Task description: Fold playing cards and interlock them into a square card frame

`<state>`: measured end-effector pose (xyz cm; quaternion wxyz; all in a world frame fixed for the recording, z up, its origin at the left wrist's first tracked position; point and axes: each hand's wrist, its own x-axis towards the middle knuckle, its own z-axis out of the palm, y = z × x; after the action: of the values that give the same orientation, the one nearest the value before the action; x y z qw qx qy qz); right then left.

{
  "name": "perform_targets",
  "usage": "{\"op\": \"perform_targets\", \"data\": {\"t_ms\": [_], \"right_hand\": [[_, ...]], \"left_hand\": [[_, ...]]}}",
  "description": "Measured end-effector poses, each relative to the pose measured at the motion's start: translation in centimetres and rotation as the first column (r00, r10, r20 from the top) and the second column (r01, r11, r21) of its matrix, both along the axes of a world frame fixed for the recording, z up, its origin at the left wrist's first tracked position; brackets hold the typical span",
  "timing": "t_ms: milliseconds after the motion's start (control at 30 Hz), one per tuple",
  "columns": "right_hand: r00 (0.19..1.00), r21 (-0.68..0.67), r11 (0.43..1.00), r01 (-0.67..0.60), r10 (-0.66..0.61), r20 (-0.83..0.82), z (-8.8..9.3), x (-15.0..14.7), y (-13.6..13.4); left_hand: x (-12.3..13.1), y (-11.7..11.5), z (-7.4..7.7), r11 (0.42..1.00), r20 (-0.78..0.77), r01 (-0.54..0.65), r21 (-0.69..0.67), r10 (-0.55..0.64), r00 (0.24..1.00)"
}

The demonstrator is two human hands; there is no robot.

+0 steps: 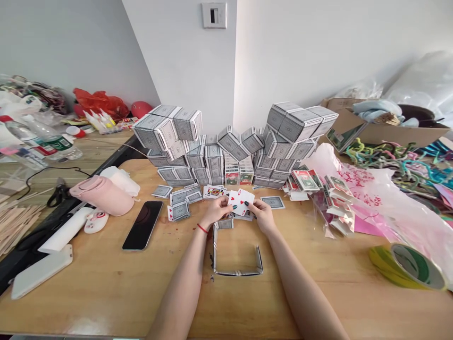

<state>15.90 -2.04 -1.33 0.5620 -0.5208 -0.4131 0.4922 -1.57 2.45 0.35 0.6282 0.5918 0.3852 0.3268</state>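
Playing cards, face up with red pips, are pinched between my two hands over the middle of the table. My left hand, with a red string at the wrist, grips their left side. On the right side, my right hand grips them with the thumb on top. Below stands a low frame of folded cards, with a gap on its right side. Loose cards lie to the left of my hands, and one face-down card lies to the right. Some cards under my hands are partly hidden.
Behind my hands rise stacked card boxes. A phone, a pink pouch-like thing and a white mouse lie left. To the right are card packs, a tape roll and a plastic bag.
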Motion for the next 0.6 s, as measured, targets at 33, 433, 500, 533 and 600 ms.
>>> {"op": "perform_targets", "data": {"t_ms": [33,433,500,533,600], "right_hand": [[1.000,-0.005,1.000,-0.003,0.003,0.018,0.02,0.01,-0.06],[0.962,0.015,0.998,0.056,-0.058,0.268,-0.07,-0.42,-0.20],[0.967,0.012,0.999,0.036,-0.038,0.250,-0.16,-0.46,-0.21],[0.972,0.009,1.000,0.019,-0.020,0.235,-0.20,-0.46,-0.21],[0.979,0.003,1.000,-0.002,0.001,0.206,-0.24,-0.45,-0.19]], "left_hand": [[0.03,0.00,0.11,1.000,-0.005,-0.018,0.024,0.019,1.000],[-0.23,0.22,-0.45,0.988,-0.133,-0.064,0.139,0.083,0.988],[-0.27,0.21,-0.35,0.988,-0.146,-0.066,0.143,0.087,0.985],[-0.29,0.20,-0.29,0.988,-0.147,-0.061,0.141,0.081,0.986],[-0.33,0.17,-0.18,0.990,-0.151,-0.046,0.132,0.066,0.986]]}}
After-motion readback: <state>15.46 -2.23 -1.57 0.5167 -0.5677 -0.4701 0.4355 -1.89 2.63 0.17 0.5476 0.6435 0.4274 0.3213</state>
